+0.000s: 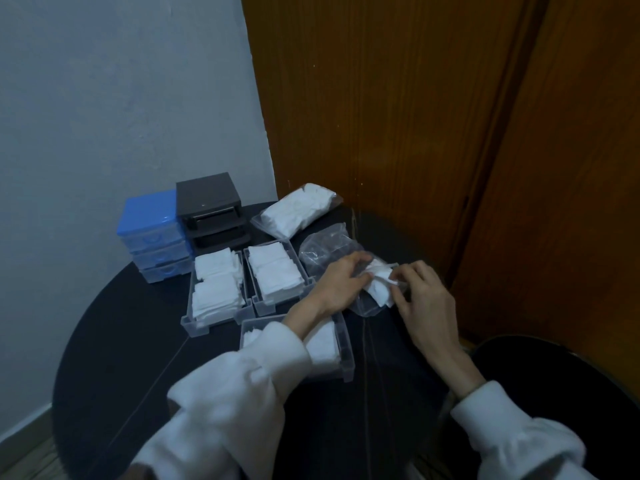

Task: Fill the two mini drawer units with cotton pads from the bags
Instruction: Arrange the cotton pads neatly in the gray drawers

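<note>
Both hands work at a nearly empty clear plastic bag: the left hand and right hand each hold a closed grip on the last white cotton pads at its mouth. Just left of the grip, two clear plastic drawers sit heaped full on the round black counter; a third below it looks part-filled. Beyond the grip lie a full sealed bag, a crumpled empty one, and the black drawer unit, emptied of drawers, beside the closed blue unit. Roughly halfway, I judge.
</note>
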The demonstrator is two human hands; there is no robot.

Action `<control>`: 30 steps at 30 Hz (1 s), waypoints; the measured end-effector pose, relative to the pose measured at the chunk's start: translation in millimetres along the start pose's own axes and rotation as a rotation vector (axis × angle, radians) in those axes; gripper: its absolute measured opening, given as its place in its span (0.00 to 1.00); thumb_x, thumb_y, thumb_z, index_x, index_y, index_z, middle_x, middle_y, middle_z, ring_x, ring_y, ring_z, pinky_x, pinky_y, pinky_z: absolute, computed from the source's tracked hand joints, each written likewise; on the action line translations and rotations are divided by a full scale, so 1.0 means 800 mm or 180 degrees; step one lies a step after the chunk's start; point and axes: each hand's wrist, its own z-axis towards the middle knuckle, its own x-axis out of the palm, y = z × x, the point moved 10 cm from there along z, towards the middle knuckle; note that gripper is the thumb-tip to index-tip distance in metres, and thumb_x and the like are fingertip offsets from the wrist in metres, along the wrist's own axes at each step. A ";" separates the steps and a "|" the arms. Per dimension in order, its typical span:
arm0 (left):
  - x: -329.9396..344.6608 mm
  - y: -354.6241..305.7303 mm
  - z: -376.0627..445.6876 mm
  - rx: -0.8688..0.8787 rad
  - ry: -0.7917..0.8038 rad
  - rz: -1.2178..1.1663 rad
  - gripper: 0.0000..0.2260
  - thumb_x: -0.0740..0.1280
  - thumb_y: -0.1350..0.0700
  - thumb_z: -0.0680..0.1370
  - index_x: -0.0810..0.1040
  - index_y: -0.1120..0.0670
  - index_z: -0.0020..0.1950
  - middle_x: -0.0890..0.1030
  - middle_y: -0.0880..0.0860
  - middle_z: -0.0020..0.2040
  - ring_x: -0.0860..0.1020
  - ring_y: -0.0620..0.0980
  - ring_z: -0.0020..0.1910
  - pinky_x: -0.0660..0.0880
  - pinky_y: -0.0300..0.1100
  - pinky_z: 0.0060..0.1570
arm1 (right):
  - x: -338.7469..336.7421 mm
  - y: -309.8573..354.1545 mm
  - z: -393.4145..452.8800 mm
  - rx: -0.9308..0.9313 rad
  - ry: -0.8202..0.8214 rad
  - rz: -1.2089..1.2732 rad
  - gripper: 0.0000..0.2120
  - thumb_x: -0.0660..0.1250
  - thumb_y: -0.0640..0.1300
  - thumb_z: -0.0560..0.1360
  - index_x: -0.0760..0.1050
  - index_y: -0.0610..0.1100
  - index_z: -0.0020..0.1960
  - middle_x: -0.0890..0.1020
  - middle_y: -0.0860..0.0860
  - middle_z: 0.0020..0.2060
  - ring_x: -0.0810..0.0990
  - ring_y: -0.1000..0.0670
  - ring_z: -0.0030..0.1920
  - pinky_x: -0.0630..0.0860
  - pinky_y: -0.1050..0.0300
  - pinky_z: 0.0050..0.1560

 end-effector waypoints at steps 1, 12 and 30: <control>0.000 0.000 0.000 -0.0003 -0.0010 0.0004 0.16 0.62 0.60 0.79 0.70 0.57 0.68 0.74 0.55 0.65 0.73 0.48 0.62 0.67 0.35 0.60 | 0.002 -0.001 0.001 0.0048 0.0034 0.0012 0.08 0.70 0.36 0.70 0.75 0.43 0.48 0.75 0.48 0.44 0.75 0.50 0.43 0.76 0.55 0.36; -0.003 -0.006 -0.003 -0.0030 -0.0034 0.0046 0.16 0.59 0.57 0.81 0.69 0.57 0.69 0.73 0.56 0.66 0.72 0.50 0.63 0.65 0.36 0.59 | -0.003 -0.006 0.001 0.0398 0.0019 0.0861 0.03 0.62 0.38 0.77 0.69 0.45 0.47 0.75 0.53 0.37 0.72 0.58 0.34 0.66 0.68 0.33; -0.032 -0.016 -0.036 0.0054 -0.0165 0.0181 0.21 0.65 0.57 0.78 0.67 0.54 0.71 0.70 0.52 0.70 0.69 0.49 0.67 0.63 0.35 0.61 | -0.017 -0.023 0.013 0.0810 -0.0089 0.2360 0.11 0.69 0.39 0.73 0.72 0.47 0.53 0.79 0.56 0.47 0.79 0.61 0.48 0.78 0.63 0.45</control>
